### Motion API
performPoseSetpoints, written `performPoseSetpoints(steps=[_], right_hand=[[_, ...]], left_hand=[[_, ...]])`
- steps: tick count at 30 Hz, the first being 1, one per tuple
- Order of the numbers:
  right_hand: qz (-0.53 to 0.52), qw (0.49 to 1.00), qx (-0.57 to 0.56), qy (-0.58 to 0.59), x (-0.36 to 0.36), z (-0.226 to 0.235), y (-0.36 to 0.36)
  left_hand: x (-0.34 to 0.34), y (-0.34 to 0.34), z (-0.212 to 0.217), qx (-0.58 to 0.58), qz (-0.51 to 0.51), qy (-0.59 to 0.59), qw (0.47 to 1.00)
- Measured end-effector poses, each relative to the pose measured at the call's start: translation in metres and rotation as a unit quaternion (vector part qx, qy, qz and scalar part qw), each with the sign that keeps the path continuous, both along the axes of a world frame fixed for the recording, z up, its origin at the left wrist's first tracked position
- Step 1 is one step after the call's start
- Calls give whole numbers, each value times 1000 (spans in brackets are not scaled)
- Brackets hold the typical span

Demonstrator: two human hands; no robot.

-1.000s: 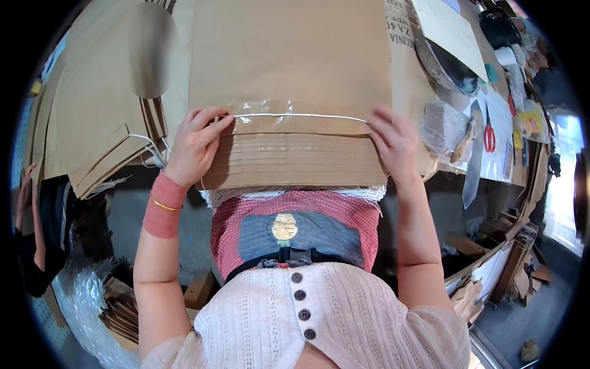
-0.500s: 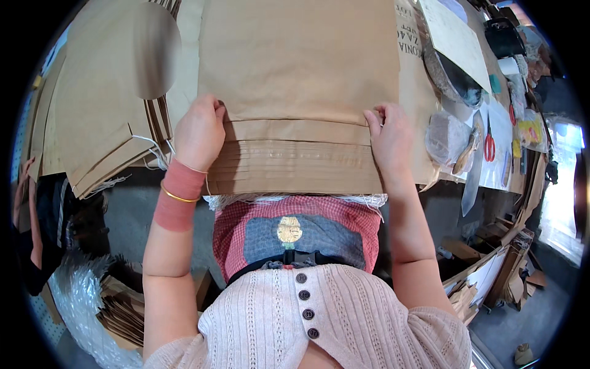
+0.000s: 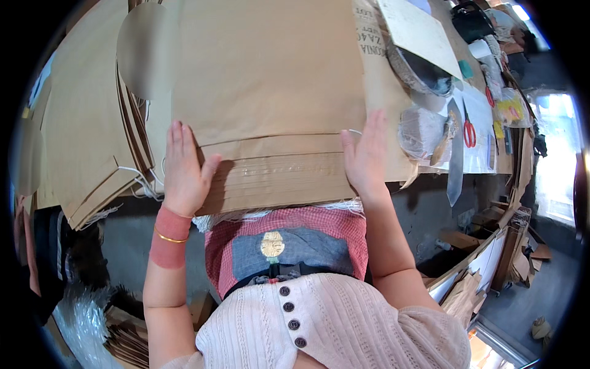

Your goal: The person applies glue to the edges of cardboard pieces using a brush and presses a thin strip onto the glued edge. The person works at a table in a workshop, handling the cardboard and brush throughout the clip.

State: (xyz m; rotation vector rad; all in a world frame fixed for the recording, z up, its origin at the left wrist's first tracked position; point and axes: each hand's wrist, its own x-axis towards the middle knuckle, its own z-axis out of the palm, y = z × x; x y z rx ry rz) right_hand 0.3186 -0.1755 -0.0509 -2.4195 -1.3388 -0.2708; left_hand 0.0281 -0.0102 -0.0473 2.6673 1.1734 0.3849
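A stack of large brown paper sheets or bags [image 3: 270,80] lies on the table in front of me, its near edges stepped in narrow overlapping layers. My left hand [image 3: 186,172] is open against the left edge of the stack, fingers straight and pointing away from me, thumb spread. Along the opposite edge my right hand [image 3: 367,154] is open too, its fingers stretched out and slightly blurred. Neither hand grips anything. White string ends hang below the stack's near edge.
More brown paper bags [image 3: 77,135] with white cords [image 3: 142,182] lie at left, near another person's arm [image 3: 27,246]. To the right are a knife [image 3: 455,157], red-handled scissors [image 3: 469,132], a plastic-wrapped bundle [image 3: 421,130] and a white board [image 3: 421,34]. Cardboard pieces stand below right.
Both hands have let go of the top layer's near corners. Their fingers have straightened and now lie along the stack's sides. The whole view has shifted, moving the table things leftward.
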Motion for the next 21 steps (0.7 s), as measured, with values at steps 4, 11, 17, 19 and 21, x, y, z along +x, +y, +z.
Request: performPoseSetpoints(steps=[4,11,17,19,21], right_hand=[[-16,999,-45,-22,12,-3,-2],[-33,997,47,43,29,-14,-2],[39,996,19,-75,19,8,7],[24,982,102,160,31,1,2],[-8,672,287,682,38,33,-14]], left_hand=[[-2,4,3,-38,12,-84,996],[-3,11,12,-88,-9,-103,991],[-3,9,-2,-44,0,-98,994],[-12,8,-1,-57,34,-150,986],[-22,6,10,-54,110,-250,960]])
